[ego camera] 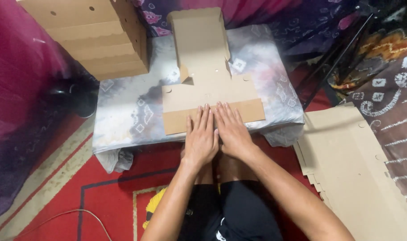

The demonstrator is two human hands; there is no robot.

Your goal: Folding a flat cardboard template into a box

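- Nearest: red rug (109, 187) with a thin cord (65, 216) curling across its near left corner.
- Left hand (200, 138) and right hand (231, 131) side by side, thumbs touching, fingers straight and flat (gripping nothing).
- Both pressing down on the front flap of a flat cardboard box sheet (210, 91), right at its near edge.
- Sheet lying on a low table under a grey patterned cloth (127, 111); front flap close to the table's near edge.
- Bare cloth free to the left of the sheet, less to the right.
- Right side on the floor: pile of flat cardboard sheets (355, 169), near but apart.
- Farther back: sheet's far flaps standing up.
- Far left corner: stack of folded boxes (96, 38).
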